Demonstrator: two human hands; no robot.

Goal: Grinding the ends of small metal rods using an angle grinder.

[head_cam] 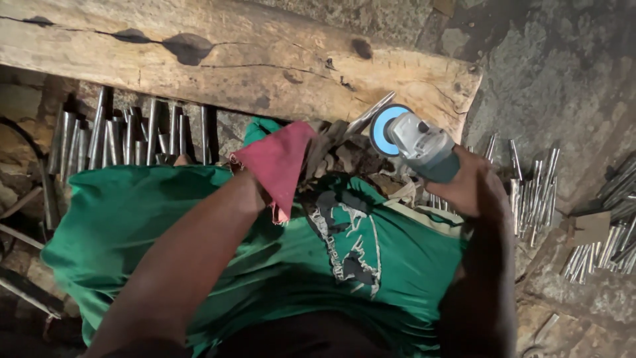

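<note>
Steel rods (126, 136) are standing bundled at upper left, within reach. At centre the left hand (291, 159), wrapped in a red rag (277, 166) as padding, is gripping a metal rod (369, 114) against the wooden beam (232, 56). Right of it, the right hand (472, 189) is clasping an angle grinder (414, 142), its disc meeting the rod.

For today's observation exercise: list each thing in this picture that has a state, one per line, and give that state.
Left hand: wrapped in red cloth, gripping a rod.
Rod: tilted, tip at the disc.
Right hand: gripping the grinder.
Grinder: held with disc against the rod; spinning cannot be told.
Log: lying flat, cracked.
Loose rods: heaped on the ground.
</note>
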